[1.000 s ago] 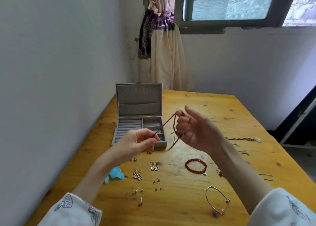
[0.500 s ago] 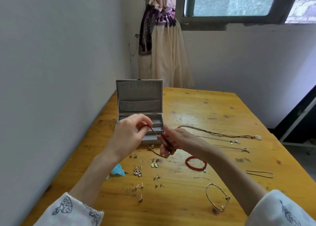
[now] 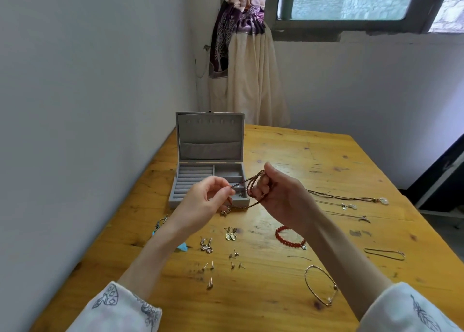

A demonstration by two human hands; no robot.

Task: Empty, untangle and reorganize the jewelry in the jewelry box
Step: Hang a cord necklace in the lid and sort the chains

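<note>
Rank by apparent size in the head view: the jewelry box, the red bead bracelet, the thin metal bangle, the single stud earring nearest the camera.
1. Jewelry box, open, by far the largest.
2. Thin metal bangle; it lies nearer the camera, which may flatter it.
3. Red bead bracelet, partly hidden by the right forearm.
4. Stud earring, smallest.

I note the grey jewelry box (image 3: 209, 171) open near the tabletop's left edge, dark beaded strand (image 3: 253, 186) raised before it.

Above the yellow wooden table (image 3: 313, 156), both hands hold a dark red beaded strand (image 3: 251, 181) — left hand (image 3: 203, 201) pinching one end, right hand (image 3: 281, 196) gripping its loops — before the open grey velvet jewelry box (image 3: 209, 161).
</note>
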